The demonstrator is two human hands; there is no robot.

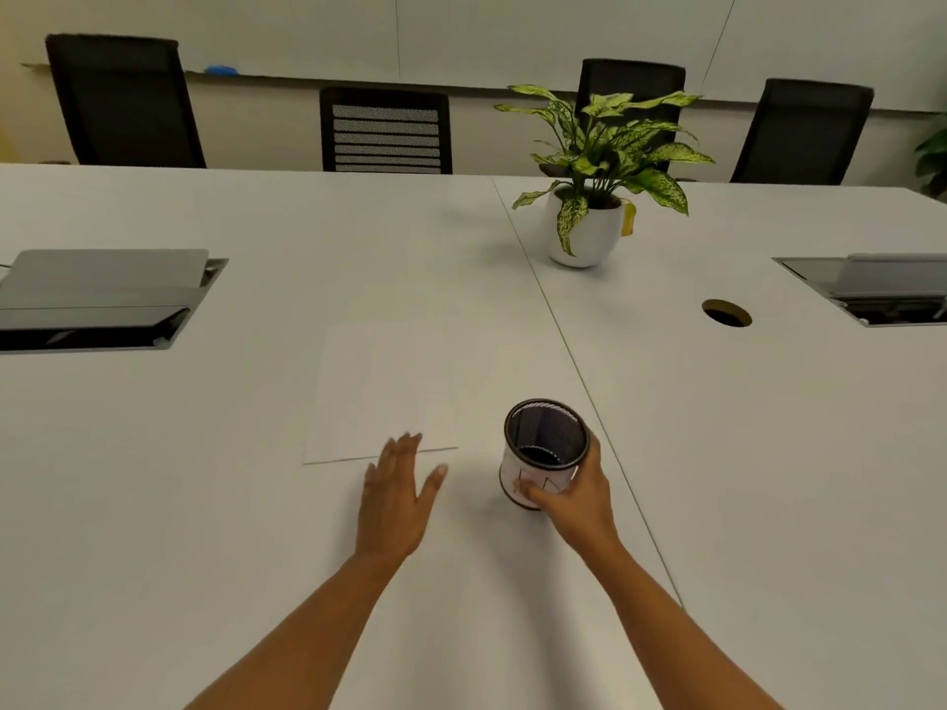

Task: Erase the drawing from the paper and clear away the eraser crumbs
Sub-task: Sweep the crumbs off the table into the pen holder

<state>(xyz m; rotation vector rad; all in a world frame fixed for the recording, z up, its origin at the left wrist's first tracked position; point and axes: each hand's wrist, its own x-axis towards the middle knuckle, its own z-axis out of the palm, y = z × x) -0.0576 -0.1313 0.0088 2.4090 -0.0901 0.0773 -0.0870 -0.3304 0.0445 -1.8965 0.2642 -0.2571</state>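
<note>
The worktop (205, 504) is smooth matt white, laminate by the look of it, and the paper (384, 392) near its middle is a flat matt white sheet, barely paler than the surface. The holder (546, 443) to its right is black wire mesh with a dark rim, wrapped outside in a white papery band marked with thin lines. Farther off, the pot (589, 238) is smooth white with a soft sheen, the chairs (123, 105) have black mesh-cloth backs, and the flaps (102, 279) at left and right look like dull grey metal.
</note>
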